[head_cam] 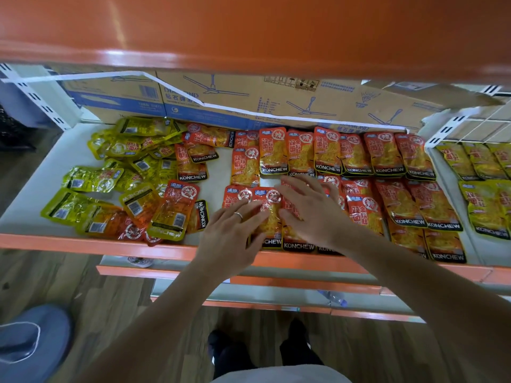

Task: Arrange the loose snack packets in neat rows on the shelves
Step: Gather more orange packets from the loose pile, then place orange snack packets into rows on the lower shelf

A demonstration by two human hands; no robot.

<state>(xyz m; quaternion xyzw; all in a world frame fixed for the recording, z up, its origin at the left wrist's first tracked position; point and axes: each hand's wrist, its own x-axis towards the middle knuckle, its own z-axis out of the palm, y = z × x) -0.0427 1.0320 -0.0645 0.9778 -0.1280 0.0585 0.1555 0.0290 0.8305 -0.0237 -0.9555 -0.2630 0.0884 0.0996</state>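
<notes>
Orange KONCHEW snack packets (384, 156) lie in overlapping rows across the middle and right of a white shelf (55, 172). A loose jumble of yellow packets (91, 179) and orange packets (181, 201) covers the shelf's left part. My left hand (232, 233) and my right hand (309, 211) lie flat, fingers straight, on the front-row orange packets (266, 208) near the shelf's front lip. Neither hand curls round a packet. The hands hide parts of that front row.
A cardboard fan box (249, 100) fills the back of the shelf. An orange shelf (249, 29) hangs overhead. A white divider (442, 167) separates neat yellow packets (486, 205) at the right. Lower shelves with orange edges (249, 276), wooden floor and a blue stool (30, 344) lie below.
</notes>
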